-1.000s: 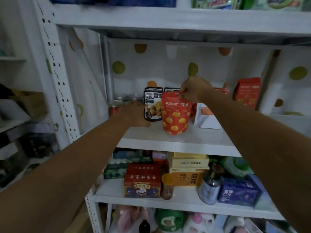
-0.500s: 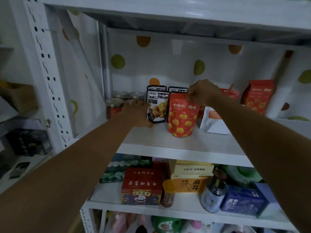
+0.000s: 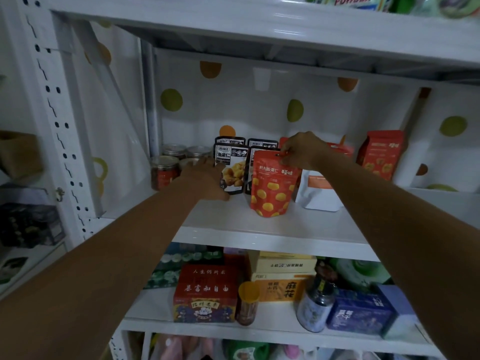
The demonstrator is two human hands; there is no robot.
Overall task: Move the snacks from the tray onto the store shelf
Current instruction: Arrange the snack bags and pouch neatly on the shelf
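ok, caught right hand point(image 3: 301, 152) reaching over the middle shelf point(image 3: 259, 231), fingers curled, pinching the top edge of red snack pouch point(image 3: 271, 188) near its hang hole. found that pouch upright, bottom down on the shelf board, a bit back from the front lip, printed with yellow pieces. spotted left hand point(image 3: 207, 179) low on the same board, against the left side of black chestnut pouch point(image 3: 231, 170); could not tell grip from plain touch, fingers mostly hidden behind the back of the hand. logged that black pouch standing just left of the red one, edges close or touching, with second black pouch point(image 3: 262, 143) partly hidden behind the red one. noted clear jars point(image 3: 165, 171) with red labels grouped left of left hand, toward the back corner. noted white pouch point(image 3: 320, 196) with orange label just right of red snack pouch, under the right forearm, and red bag point(image 3: 380, 154) well off to the right near the back wall. below, saw red box point(image 3: 205, 292), orange-lidded jar point(image 3: 248, 302), dark jar point(image 3: 315, 307) and blue box point(image 3: 361, 313) in a row along the lower shelf front.
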